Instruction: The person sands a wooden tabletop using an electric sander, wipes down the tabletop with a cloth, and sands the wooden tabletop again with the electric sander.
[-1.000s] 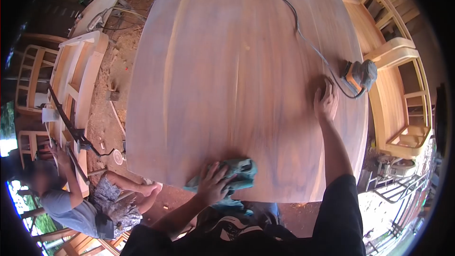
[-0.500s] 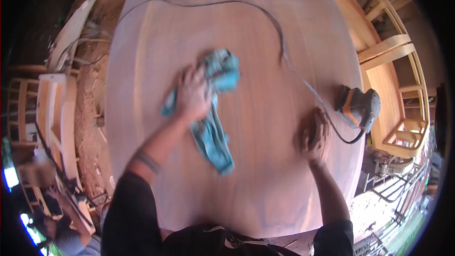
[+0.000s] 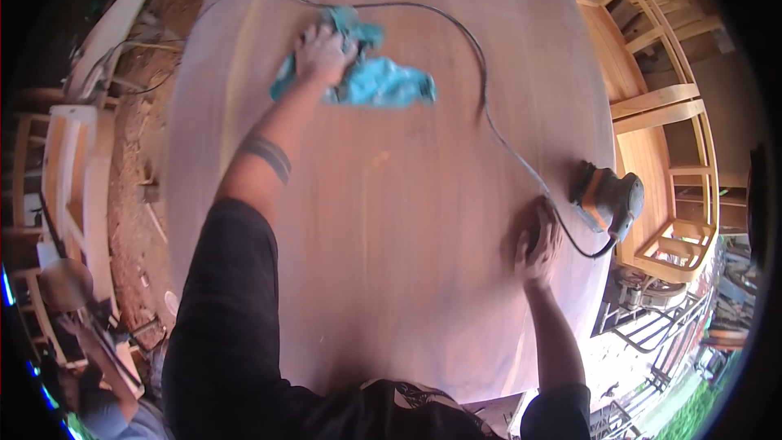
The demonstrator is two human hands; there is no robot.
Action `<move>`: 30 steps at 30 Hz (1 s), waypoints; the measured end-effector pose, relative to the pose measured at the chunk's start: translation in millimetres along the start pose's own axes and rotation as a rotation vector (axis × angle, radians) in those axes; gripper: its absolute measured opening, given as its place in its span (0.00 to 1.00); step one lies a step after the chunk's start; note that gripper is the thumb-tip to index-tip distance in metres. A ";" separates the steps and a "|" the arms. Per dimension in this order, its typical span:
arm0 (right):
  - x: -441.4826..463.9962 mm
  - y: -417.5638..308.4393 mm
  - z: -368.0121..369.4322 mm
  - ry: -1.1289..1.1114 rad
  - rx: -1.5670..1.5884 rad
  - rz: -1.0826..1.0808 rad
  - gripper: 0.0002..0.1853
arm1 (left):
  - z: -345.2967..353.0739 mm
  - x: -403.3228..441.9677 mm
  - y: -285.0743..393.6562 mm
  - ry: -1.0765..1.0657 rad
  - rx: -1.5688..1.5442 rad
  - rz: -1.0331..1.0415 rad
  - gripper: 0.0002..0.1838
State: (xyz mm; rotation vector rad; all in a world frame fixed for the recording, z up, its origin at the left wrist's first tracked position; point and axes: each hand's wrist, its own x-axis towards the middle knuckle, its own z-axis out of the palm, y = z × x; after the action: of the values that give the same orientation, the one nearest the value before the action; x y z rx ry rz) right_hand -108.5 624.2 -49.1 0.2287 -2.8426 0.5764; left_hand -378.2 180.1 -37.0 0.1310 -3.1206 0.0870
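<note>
My left hand [image 3: 324,53] presses a crumpled turquoise cloth [image 3: 391,84] against the broad wooden tabletop [image 3: 391,220], its fingers bent over the fabric. The cloth spreads out to the right of the hand, and its far end reaches the black power cord [image 3: 423,8]. Lower right, my right hand [image 3: 539,243] rests on the wood with thumb and fingers apart, holding nothing. Just beyond it an orange and black sander [image 3: 607,200] stands near the table's right edge, its cord looping close by the fingers.
Wooden furniture frames [image 3: 668,130] stand along the right side, with a metal rack [image 3: 643,358] below them. On the left are more pale wooden frames [image 3: 69,163] and debris-strewn ground [image 3: 138,236]. Another person [image 3: 106,375] is at the lower left.
My left hand has slid the cloth away from me, up toward the cord, and the cloth's trailing end has swung to the right. My right hand stays about where it was.
</note>
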 end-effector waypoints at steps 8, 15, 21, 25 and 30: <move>-8.9 11.2 15.8 0.157 -0.114 -0.067 0.26 | -10.8 -381.6 23.1 0.154 -0.210 0.202 0.21; -99.6 -68.8 29.6 -0.033 -0.254 -0.047 0.35 | -36.7 -659.9 27.9 0.029 -0.290 0.192 0.18; -305.2 -181.9 -30.0 -0.372 -0.026 -0.382 0.36 | 9.8 -709.0 -103.1 0.245 -0.002 -0.199 0.20; -384.4 -143.1 -92.4 -0.470 0.173 -0.312 0.33 | 27.2 -667.5 -34.7 0.313 0.100 -0.369 0.24; -427.0 0.4 -153.7 -0.176 -0.049 0.259 0.28 | -24.0 -648.8 251.0 0.225 -0.604 0.445 0.17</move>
State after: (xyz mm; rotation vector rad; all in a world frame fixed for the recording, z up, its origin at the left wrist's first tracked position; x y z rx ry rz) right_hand 331.6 731.3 -20.8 -0.1056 -3.0780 0.5588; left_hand 247.4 485.1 -39.4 -0.5352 -2.7393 -0.7636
